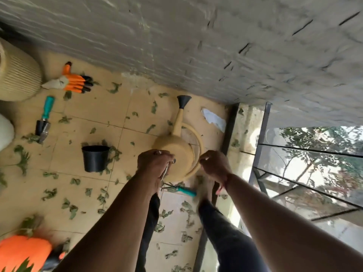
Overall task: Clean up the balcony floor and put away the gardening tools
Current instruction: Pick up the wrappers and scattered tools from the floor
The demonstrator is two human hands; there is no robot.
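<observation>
My left hand (155, 163) grips a thin tool (164, 172) to put away. My right hand (214, 165) curls beside the watering can (176, 148) at the railing edge of the floor (98, 114); whether it grips, I cannot tell.

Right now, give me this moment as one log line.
left hand: grips thin item | right hand: curled by can handle, grip unclear | trowel, gloves, pot, leaves: on floor
</observation>
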